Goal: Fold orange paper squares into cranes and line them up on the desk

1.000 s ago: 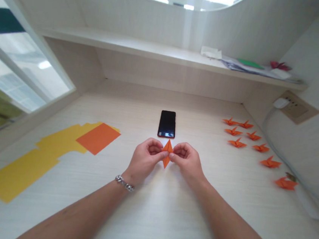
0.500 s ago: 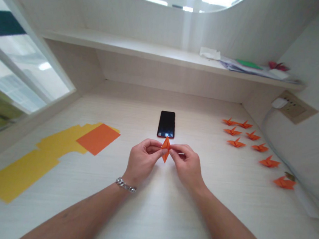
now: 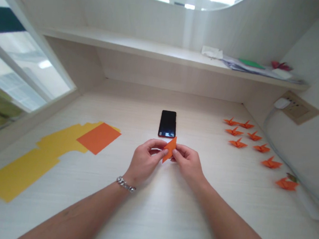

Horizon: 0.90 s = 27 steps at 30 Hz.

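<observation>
Between my hands, above the desk, is a small folded piece of orange origami paper [image 3: 169, 150], now a slanted diamond with a flat face toward me. My left hand [image 3: 147, 157] pinches its left side, thumb in front and fingers behind. On the right side my right hand [image 3: 188, 161] grips it the same way; the fingertips behind the paper are hidden. A black phone [image 3: 167, 124] lies just beyond the fingers. Off to the right stand several finished orange paper cranes [image 3: 238, 143] in loose rows.
An orange square sheet [image 3: 98, 138] rests on yellow sheets [image 3: 19, 175] at the left. Along the right wall run a cable [image 3: 279, 155] and a socket [image 3: 300, 107]. A shelf [image 3: 144, 47] with papers crosses the back. The desk [image 3: 149, 217] is pale wood.
The folded paper has turned from an upright narrow diamond with a central slit to a slanted one showing a broad flat face. Both hands stay on it, shifted slightly right.
</observation>
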Tool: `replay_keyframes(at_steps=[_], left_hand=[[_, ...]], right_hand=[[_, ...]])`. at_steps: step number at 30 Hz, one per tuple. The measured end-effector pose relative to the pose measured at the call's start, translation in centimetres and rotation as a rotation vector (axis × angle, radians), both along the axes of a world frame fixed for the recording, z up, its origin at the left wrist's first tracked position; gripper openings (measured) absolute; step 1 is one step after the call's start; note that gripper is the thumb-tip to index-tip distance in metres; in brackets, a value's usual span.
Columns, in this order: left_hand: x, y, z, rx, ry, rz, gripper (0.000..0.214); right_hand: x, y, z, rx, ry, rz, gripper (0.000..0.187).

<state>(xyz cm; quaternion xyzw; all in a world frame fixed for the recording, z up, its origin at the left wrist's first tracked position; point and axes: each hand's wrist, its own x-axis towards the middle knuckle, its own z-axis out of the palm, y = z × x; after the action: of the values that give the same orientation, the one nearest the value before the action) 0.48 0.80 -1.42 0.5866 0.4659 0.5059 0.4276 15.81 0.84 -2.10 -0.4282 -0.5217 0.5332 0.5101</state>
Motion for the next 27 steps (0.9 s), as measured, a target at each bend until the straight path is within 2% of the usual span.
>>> replay_keyframes(at_steps=[8, 17, 27], left_hand=[[0.4, -0.3, 0.7, -0.034, -0.158, -0.050, 0.021], [0.7, -0.5, 1.2, -0.091, -0.294, -0.086, 0.028], [0.5, -0.5, 1.3, -0.081, -0.281, -0.094, 0.037]], right_hand=[[-0.4, -0.8, 0.9, 0.053, 0.021, -0.171, 0.035], [-0.4, -0.9, 1.0, 0.097, 0.012, -0.242, 0.028], [-0.5, -0.9, 1.1, 0.141, 0.046, -0.258, 0.019]])
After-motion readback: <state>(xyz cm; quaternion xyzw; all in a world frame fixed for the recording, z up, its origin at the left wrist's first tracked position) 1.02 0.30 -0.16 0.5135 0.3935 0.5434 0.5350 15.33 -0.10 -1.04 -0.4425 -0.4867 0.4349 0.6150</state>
